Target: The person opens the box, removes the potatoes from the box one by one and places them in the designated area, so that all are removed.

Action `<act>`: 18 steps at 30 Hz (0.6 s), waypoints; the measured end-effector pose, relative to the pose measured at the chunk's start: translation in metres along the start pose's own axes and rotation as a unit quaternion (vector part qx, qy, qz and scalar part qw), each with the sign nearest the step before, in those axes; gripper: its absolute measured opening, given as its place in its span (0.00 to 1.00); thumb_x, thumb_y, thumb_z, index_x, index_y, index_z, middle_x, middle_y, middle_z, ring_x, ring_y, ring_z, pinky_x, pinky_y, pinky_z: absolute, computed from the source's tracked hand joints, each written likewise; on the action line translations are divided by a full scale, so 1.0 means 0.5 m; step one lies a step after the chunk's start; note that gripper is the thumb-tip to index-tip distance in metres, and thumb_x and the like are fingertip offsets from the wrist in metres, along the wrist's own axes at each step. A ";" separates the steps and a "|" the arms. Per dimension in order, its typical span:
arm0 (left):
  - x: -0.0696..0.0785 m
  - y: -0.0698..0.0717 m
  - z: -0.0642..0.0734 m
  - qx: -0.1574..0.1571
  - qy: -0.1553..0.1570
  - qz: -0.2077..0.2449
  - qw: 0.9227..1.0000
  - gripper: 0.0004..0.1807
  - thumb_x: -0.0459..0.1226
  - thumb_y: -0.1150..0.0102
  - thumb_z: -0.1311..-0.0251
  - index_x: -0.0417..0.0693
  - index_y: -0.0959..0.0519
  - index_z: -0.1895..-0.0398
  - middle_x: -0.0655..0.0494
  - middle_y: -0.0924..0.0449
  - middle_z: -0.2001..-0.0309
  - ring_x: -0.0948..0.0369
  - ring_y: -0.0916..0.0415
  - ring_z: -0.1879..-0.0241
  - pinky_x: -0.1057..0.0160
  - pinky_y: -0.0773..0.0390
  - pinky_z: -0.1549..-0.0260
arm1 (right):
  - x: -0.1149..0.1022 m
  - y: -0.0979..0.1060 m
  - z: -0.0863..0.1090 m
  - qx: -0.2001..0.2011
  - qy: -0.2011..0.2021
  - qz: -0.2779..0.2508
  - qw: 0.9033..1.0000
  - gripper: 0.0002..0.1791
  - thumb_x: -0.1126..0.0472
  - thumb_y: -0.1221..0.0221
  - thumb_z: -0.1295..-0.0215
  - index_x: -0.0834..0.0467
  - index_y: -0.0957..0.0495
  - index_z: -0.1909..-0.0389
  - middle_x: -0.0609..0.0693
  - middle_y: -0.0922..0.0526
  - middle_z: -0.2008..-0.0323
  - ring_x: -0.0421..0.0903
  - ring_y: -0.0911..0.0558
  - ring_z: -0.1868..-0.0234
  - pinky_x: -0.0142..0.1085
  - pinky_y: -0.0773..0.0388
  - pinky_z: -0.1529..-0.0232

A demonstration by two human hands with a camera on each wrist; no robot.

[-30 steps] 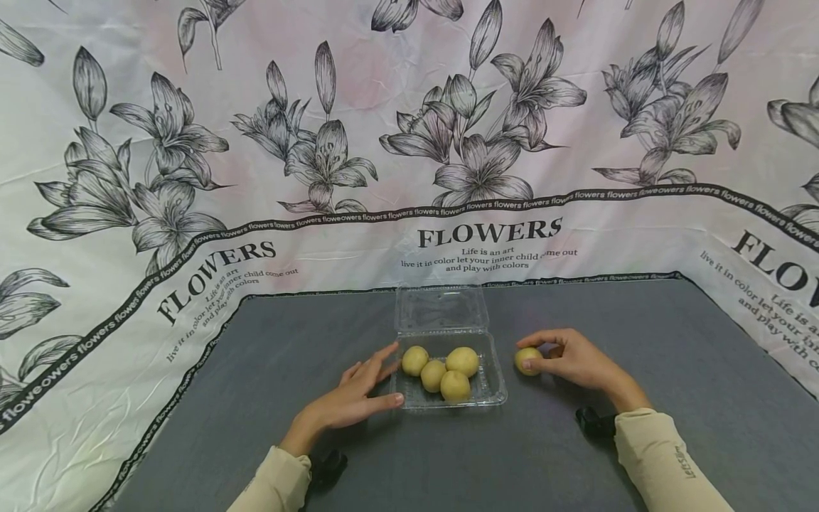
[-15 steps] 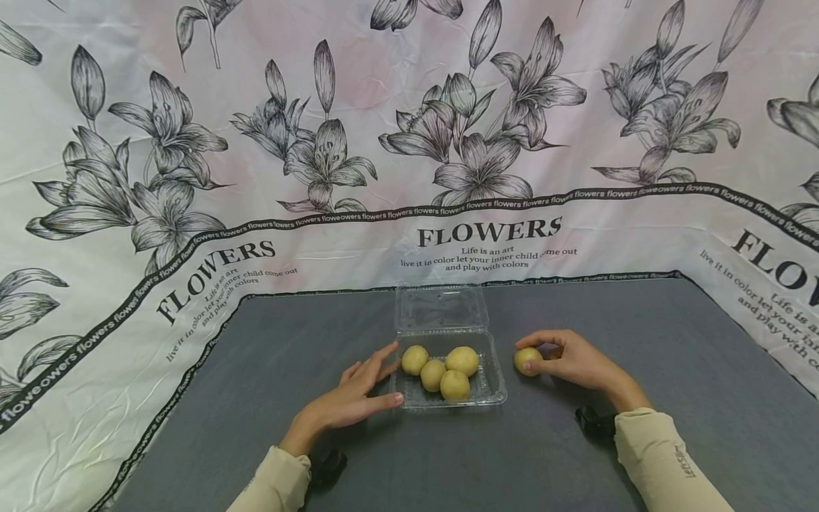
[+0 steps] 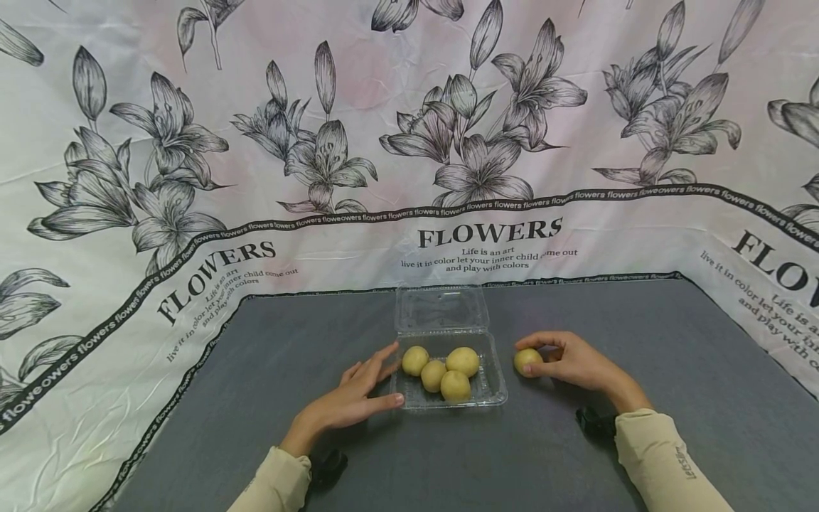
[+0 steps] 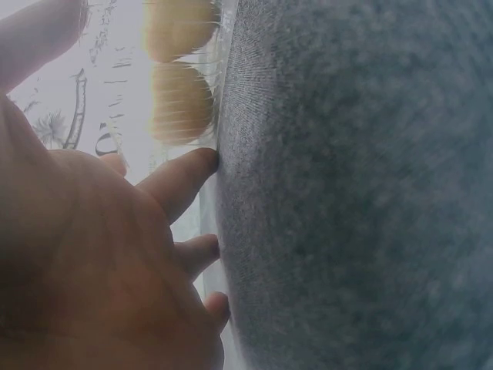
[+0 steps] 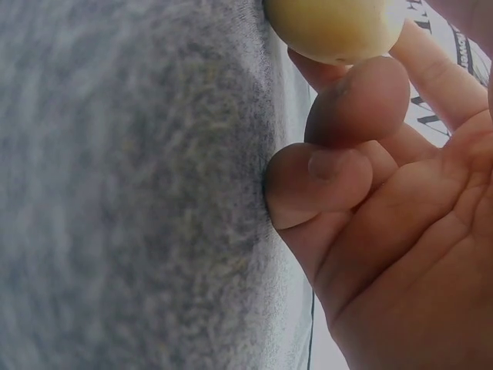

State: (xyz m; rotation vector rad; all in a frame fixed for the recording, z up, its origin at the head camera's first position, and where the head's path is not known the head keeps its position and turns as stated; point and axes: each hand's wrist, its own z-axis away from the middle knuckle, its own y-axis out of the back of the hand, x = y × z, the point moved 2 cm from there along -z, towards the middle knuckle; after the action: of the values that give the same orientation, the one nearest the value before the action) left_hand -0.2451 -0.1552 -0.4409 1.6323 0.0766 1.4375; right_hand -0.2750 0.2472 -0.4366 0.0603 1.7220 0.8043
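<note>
A clear plastic clamshell box (image 3: 489, 380) lies in the middle of the grey table with its lid (image 3: 441, 309) folded back. Several smooth, round yellow potatoes (image 3: 455, 386) sit inside it. My left hand (image 3: 352, 398) is at the box's left side, fingers spread, thumb and index finger at its edge. In the left wrist view, two potatoes (image 4: 181, 104) show through the box wall beyond the fingers. To the right of the box, my right hand (image 3: 579, 361) pinches one small yellow potato (image 3: 527, 362) between thumb and fingers. That potato (image 5: 339, 27) is down at the table surface.
Grey cloth covers the table (image 3: 461, 462). A white curtain (image 3: 358, 256) with printed flowers and lettering hangs behind and along both sides. Each wrist wears a black camera mount, such as the right one (image 3: 595, 424).
</note>
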 end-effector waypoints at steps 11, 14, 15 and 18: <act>0.004 0.000 0.001 -0.002 0.003 0.001 1.000 0.47 0.55 0.46 0.27 0.65 0.65 0.16 0.57 0.46 0.19 0.54 0.54 0.18 0.32 0.72 0.26 | 0.001 -0.002 0.000 -0.005 0.002 0.010 1.000 0.24 0.58 0.30 0.36 0.64 0.19 0.42 0.66 0.19 0.43 0.39 0.14 0.64 0.32 0.19 0.62; 0.005 0.000 0.001 -0.002 0.002 0.000 1.000 0.47 0.55 0.46 0.27 0.65 0.65 0.16 0.57 0.46 0.19 0.54 0.56 0.17 0.32 0.72 0.26 | 0.001 -0.002 0.000 -0.004 0.003 0.008 1.000 0.24 0.58 0.29 0.37 0.64 0.19 0.42 0.67 0.20 0.43 0.40 0.14 0.66 0.33 0.19 0.64; 0.005 0.000 0.001 -0.002 0.002 0.001 1.000 0.47 0.55 0.46 0.26 0.65 0.65 0.16 0.57 0.46 0.19 0.54 0.57 0.17 0.32 0.72 0.26 | 0.000 -0.002 0.000 -0.004 0.004 0.008 1.000 0.24 0.58 0.29 0.37 0.64 0.19 0.42 0.67 0.19 0.43 0.41 0.14 0.66 0.32 0.19 0.64; 0.006 0.001 0.002 -0.002 0.001 0.001 1.000 0.47 0.54 0.46 0.26 0.65 0.65 0.16 0.57 0.46 0.19 0.54 0.57 0.17 0.32 0.72 0.26 | -0.001 -0.003 0.000 -0.001 0.005 0.009 1.000 0.25 0.58 0.29 0.37 0.64 0.19 0.42 0.66 0.19 0.43 0.42 0.14 0.67 0.32 0.19 0.64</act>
State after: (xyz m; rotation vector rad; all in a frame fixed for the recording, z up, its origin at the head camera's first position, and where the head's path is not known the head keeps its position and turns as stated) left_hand -0.2437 -0.1544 -0.4379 1.6274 0.0735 1.4408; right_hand -0.2742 0.2460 -0.4368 0.0703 1.7317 0.8206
